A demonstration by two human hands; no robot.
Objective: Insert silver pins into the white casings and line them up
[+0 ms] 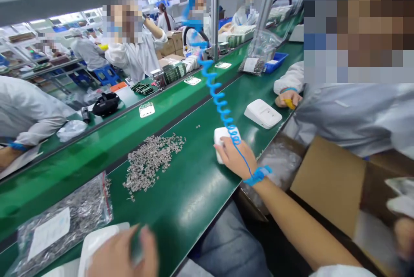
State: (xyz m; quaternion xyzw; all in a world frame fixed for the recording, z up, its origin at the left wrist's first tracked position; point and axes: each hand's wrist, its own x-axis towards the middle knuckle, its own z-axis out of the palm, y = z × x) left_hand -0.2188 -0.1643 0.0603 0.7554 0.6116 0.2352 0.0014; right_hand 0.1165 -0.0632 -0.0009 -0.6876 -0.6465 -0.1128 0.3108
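My right hand reaches out over the green belt and grips a small white plastic housing lying on it. A blue wrist strap with a coiled blue cord runs up from that wrist. At the bottom edge my left hand, blurred, holds another white plastic housing against the belt. A heap of small grey metal parts lies on the belt between the two hands.
A clear bag of metal parts lies at the lower left. A larger white housing sits further along by a co-worker's hand. An open cardboard box stands to the right. Other people in white coats work across the second belt.
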